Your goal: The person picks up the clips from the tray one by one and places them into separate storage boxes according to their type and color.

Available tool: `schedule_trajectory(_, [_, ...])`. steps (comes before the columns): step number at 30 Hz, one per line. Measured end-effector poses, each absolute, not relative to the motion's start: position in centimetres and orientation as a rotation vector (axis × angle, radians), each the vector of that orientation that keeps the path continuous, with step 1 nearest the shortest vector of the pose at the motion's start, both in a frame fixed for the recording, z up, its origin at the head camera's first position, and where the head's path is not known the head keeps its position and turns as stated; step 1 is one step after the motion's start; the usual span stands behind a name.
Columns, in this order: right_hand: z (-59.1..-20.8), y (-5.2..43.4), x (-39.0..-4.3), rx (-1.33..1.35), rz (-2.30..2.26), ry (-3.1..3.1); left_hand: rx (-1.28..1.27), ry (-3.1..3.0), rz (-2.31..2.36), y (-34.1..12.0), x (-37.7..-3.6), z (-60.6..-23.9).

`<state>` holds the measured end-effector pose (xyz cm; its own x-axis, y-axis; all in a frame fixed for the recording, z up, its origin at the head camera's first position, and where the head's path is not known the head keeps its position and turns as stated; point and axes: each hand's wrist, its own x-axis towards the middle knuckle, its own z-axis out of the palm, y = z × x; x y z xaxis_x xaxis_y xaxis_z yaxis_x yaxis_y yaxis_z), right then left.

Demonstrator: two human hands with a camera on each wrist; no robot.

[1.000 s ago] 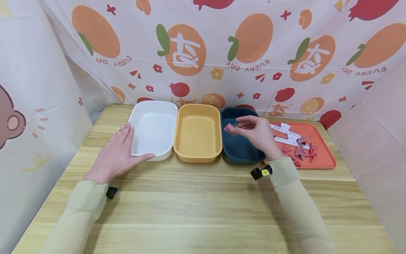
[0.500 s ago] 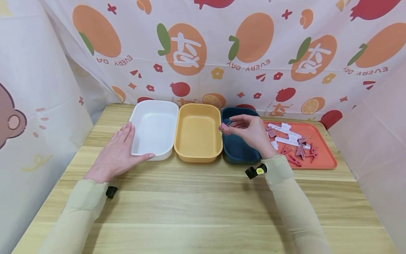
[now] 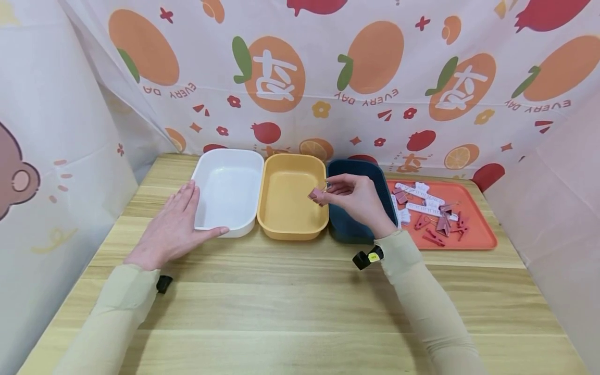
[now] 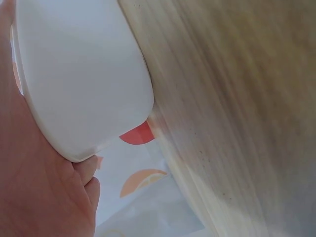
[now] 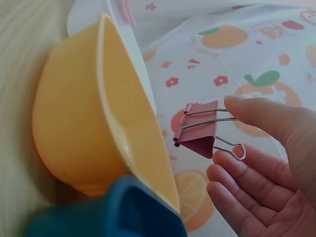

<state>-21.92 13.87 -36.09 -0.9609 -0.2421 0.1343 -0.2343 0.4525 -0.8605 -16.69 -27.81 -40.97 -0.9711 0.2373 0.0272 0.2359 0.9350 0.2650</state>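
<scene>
A pink binder clip (image 5: 200,129) with silver wire handles is pinched between thumb and fingers of my right hand (image 3: 356,200). In the head view the binder clip overlaps the right side of the yellow bin (image 3: 292,233), while the hand is over the dark blue bin (image 3: 353,237). My left hand (image 3: 171,224) lies along the left side of the white bin (image 3: 228,156), fingers straight and thumb at its front rim. In the left wrist view that palm touches the white bin's wall (image 4: 84,74).
The three bins stand side by side at the back of the wooden table (image 3: 281,302). Right of them, an orange tray (image 3: 478,237) bears more binder clips, small red clothespins (image 3: 433,238) and white rulers (image 3: 424,209). A fruit-patterned cloth (image 3: 323,67) hangs behind.
My right hand has moved left with the pink binder clip, from over the dark blue bin to the yellow bin's right side. The left hand has stayed at the white bin.
</scene>
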Motion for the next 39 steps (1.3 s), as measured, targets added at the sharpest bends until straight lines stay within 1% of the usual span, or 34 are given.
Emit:
schedule_trajectory(18, [-36.2, 8.6, -21.7, -0.485, -1.641, 2.497, 0.379, 3.072, 0.389, -28.0, -16.9, -40.7])
schedule_trajectory(29, [-35.7, 5.2, -22.7, -0.509, -1.664, 2.416, 0.389, 3.073, 0.385, -28.0, -17.0, -40.8])
schedule_trajectory(39, [-34.4, 2.7, -24.3, -0.534, -1.598, 2.445, 0.394, 3.070, 0.380, -27.9, -17.0, -40.7])
